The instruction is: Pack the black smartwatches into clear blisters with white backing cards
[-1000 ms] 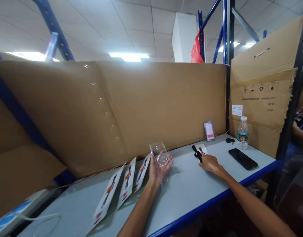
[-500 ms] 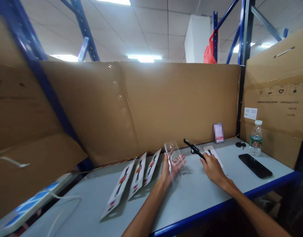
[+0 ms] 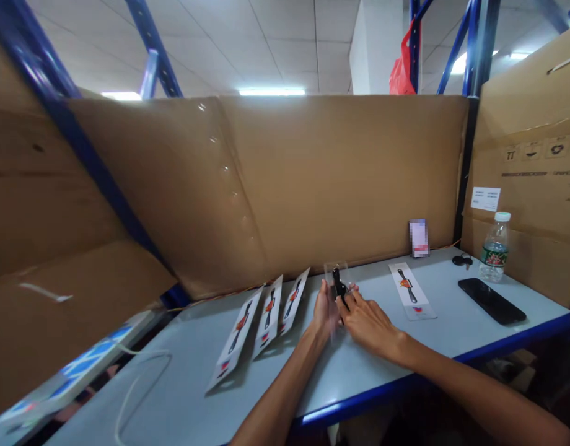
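My left hand (image 3: pixel 323 310) supports a clear plastic blister shell (image 3: pixel 330 272) from its left side, fingers partly behind it. A black long-handled tool (image 3: pixel 337 280) lies against the shell's hollow, upper end pointing away from me. My right hand (image 3: pixel 365 316) has its fingers on the tool's lower part, which they partly cover; its exact kind is unclear. To the right lies a white printed card (image 3: pixel 408 292) picturing a black-handled tool with something orange. Left of my hands, several similar packed cards (image 3: pixel 238 331) lean in a row.
A black phone (image 3: pixel 492 301), a water bottle (image 3: pixel 494 251) and keys (image 3: pixel 462 261) are on the right of the grey table (image 3: pixel 373 365). A small screen (image 3: pixel 419 238) stands by the cardboard wall (image 3: pixel 350 179). A power strip (image 3: pixel 87 359) with a white cable runs along the left.
My right hand has brought the black tool left onto the clear shell. The printed card at right is now uncovered. The view has shifted slightly.
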`<state>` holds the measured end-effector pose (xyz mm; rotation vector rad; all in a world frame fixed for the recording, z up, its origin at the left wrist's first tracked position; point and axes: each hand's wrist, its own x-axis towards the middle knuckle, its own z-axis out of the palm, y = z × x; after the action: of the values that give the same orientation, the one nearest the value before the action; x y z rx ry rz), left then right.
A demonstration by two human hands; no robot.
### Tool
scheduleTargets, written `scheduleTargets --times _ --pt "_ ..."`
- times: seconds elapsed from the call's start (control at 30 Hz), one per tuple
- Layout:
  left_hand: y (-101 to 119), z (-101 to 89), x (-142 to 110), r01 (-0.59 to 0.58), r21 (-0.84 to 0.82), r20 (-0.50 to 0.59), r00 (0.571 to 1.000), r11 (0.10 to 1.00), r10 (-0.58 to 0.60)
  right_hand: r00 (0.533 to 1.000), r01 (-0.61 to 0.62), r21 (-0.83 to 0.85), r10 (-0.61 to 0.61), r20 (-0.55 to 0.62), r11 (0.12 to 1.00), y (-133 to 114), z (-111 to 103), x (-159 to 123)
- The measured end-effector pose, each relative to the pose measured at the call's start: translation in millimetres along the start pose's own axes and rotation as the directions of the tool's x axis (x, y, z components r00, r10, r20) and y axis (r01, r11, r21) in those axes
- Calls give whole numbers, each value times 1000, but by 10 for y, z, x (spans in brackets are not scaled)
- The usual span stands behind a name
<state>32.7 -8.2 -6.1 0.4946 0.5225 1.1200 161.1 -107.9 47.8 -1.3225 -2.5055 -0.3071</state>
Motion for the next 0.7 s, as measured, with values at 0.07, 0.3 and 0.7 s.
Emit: scheduleTargets --times 0.07,0.3,0.7 --pt "-10 41 -18 -4 21 -23 1000 1000 4 1000 29 73 -28 -12 997 37 -23 -27" --pt "62 101 -34 -44 -107 -151 988 993 27 987 -161 266 158 34 950 357 -173 -70" --pt "367 81 -74 -283 -226 -236 944 932 229 680 -708 -23 690 248 706 1241 -51 -936"
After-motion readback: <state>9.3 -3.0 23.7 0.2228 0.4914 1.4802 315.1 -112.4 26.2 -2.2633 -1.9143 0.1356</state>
